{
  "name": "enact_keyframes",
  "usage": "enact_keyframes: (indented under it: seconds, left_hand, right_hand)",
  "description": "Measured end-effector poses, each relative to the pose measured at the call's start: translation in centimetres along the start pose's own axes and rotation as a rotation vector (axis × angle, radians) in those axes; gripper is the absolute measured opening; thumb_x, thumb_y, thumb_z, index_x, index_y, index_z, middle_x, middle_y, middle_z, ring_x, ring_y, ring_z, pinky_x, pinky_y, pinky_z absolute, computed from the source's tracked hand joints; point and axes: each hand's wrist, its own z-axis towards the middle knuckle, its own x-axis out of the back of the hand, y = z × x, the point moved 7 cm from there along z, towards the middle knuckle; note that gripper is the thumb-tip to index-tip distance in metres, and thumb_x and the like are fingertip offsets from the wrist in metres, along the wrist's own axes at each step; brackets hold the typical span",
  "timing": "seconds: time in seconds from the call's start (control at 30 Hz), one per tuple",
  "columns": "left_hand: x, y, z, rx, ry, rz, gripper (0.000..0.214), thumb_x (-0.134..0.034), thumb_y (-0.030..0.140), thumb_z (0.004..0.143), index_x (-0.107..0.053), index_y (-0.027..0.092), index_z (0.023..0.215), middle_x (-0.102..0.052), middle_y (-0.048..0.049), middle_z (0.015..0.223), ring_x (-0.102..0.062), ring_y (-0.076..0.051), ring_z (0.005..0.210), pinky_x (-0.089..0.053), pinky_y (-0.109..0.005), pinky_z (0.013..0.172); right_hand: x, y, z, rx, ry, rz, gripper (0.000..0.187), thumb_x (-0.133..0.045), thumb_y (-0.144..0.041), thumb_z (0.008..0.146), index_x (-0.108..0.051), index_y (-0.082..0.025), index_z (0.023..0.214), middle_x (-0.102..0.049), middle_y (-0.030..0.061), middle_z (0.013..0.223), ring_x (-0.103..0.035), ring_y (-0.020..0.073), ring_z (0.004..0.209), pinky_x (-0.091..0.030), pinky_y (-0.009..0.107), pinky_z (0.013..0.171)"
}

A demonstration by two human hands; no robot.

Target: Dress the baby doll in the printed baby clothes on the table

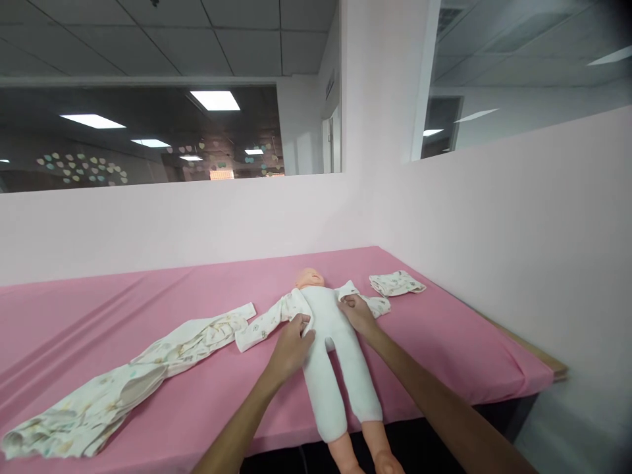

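A baby doll (332,342) with a white cloth body lies on its back on the pink table (434,342), head away from me, feet hanging past the near edge. A printed white garment (261,326) is spread open beneath its torso, sleeves out to both sides. My left hand (291,345) rests on the doll's left side, fingers curled on the garment's edge at the waist. My right hand (358,313) pinches the garment's other edge beside the doll's chest.
A long printed cloth (123,385) lies crumpled on the table's left half. A small folded printed piece (396,284) sits at the far right near the pink partition wall (518,217). The table's right end and near edge drop off.
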Motion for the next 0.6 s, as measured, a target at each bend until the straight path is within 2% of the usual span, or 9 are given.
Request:
enact_keyframes:
  seconds: [0.07,0.17,0.27,0.33,0.43,0.47,0.6]
  left_hand:
    - [0.3,0.3,-0.6,-0.045,-0.014,0.088,0.012,-0.045,0.023,0.079,-0.053,0.018,0.086,-0.046,0.0025,0.072,-0.043,-0.014,0.067,-0.034,-0.025,0.061]
    - [1.4,-0.3,-1.8,-0.055,-0.054,0.077,0.019,-0.044,0.026,0.080,-0.057,0.018,0.091,-0.051,0.0014,0.075,-0.046,-0.015,0.069,-0.036,-0.026,0.062]
    - [2.8,-1.4,-2.7,-0.005,-0.068,-0.011,0.029,-0.048,0.033,0.081,-0.059,0.018,0.103,-0.054,0.0009,0.077,-0.048,-0.015,0.068,-0.038,-0.026,0.062]
    - [3.0,-2.1,-2.6,0.059,-0.103,-0.089,0.035,-0.051,0.037,0.081,-0.059,0.017,0.109,-0.053,0.0024,0.072,-0.047,-0.013,0.064,-0.037,-0.025,0.059]
    - [2.5,-3.0,-0.9,0.165,-0.125,-0.208,0.043,-0.056,0.044,0.081,-0.058,0.015,0.114,-0.049,0.0046,0.064,-0.043,-0.010,0.055,-0.036,-0.023,0.053]
    - [2.5,-3.3,0.0,0.192,-0.096,-0.235,0.045,-0.058,0.045,0.081,-0.058,0.015,0.113,-0.050,0.0044,0.064,-0.044,-0.010,0.053,-0.036,-0.023,0.052]
    - [2.5,-4.5,4.9,0.244,0.043,-0.281,0.040,-0.063,0.041,0.079,-0.055,0.014,0.107,-0.051,0.0038,0.062,-0.048,-0.010,0.052,-0.034,-0.021,0.045]
  right_hand:
    - [0.5,-0.7,-0.5,0.020,-0.009,-0.046,0.012,-0.055,-0.028,0.064,-0.044,-0.021,0.064,-0.044,-0.0061,0.058,-0.042,0.0120,0.058,-0.030,0.024,0.054]
    - [2.8,-1.7,-1.7,0.019,-0.035,-0.088,0.017,-0.047,-0.029,0.068,-0.034,-0.022,0.059,-0.032,-0.0075,0.053,-0.032,0.0102,0.052,-0.024,0.024,0.050]
    - [5.7,-2.6,-3.6,-0.017,-0.090,-0.107,0.017,-0.046,-0.032,0.072,-0.037,-0.022,0.061,-0.035,-0.0068,0.053,-0.032,0.0099,0.050,-0.024,0.024,0.048]
    - [6.5,-3.2,-4.8,-0.038,-0.194,-0.141,0.014,-0.050,-0.031,0.072,-0.045,-0.021,0.064,-0.042,-0.0058,0.055,-0.036,0.0102,0.051,-0.026,0.024,0.049]
    - [5.5,-3.9,-5.7,-0.060,-0.352,-0.212,0.011,-0.057,-0.031,0.071,-0.056,-0.020,0.071,-0.052,-0.0037,0.059,-0.046,0.0118,0.056,-0.032,0.024,0.053]
    - [5.1,-4.1,-5.4,-0.069,-0.349,-0.230,0.012,-0.059,-0.032,0.071,-0.058,-0.020,0.073,-0.054,-0.0032,0.060,-0.048,0.0122,0.057,-0.034,0.024,0.054]
    - [3.3,-4.0,-2.3,-0.118,-0.189,-0.253,0.021,-0.064,-0.036,0.071,-0.056,-0.018,0.066,-0.053,-0.0025,0.054,-0.048,0.0120,0.054,-0.033,0.024,0.052]
